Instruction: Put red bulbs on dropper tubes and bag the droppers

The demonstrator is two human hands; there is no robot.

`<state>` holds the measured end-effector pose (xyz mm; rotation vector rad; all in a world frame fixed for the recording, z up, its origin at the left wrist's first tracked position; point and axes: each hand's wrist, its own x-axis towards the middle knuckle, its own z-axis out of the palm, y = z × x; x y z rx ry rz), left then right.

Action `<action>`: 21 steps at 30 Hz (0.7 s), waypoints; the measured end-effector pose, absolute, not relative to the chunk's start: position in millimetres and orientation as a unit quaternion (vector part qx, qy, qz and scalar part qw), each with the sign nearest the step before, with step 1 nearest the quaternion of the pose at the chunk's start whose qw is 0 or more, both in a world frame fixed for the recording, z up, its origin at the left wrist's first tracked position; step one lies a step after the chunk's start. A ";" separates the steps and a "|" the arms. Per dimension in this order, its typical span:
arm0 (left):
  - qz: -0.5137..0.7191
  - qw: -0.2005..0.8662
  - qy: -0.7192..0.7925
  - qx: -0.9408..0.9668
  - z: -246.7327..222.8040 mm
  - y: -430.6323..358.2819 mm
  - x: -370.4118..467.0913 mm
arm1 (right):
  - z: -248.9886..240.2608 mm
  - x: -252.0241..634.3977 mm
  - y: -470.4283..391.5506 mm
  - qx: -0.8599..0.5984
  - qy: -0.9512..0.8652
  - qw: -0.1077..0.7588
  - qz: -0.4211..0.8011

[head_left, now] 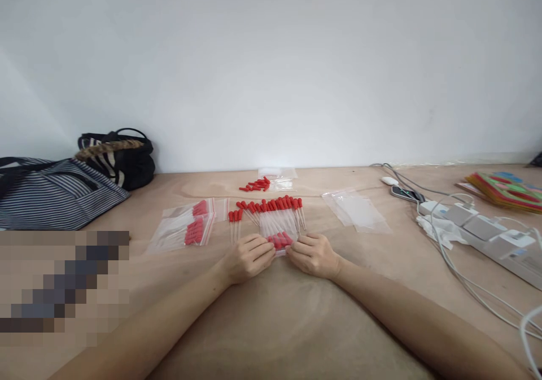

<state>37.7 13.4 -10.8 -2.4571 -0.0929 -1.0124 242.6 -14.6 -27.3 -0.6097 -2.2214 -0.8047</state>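
My left hand [253, 257] and my right hand [314, 256] pinch the near edge of a clear zip bag [274, 222], one at each corner. Inside it lie several droppers, their red rubber bulbs [279, 239] toward me at the zip end. Just beyond the bag is a row of loose red-bulbed droppers [282, 203], their clear tubes pointing toward me and partly under the bag. A few more droppers [235, 216] lie beyond my left hand. Filled zip bags of droppers [195, 232] overlap on the left. My fingertips hide parts of the held bag's zip edge.
Loose red bulbs [256, 186] and clear tubes [282, 185] lie near the wall. Flat zip bags [358, 210] are to the right. Farther right are a power strip [503, 250] with chargers and cables, a phone-like device [407, 194] and colourful sheets [508, 191]. A striped bag [63, 193] stands left.
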 end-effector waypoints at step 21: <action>-0.372 0.236 -0.053 -0.896 -12.5 14.7 22.9 | -25.6 237.7 -13.7 -0.245 -0.849 0.349 -0.312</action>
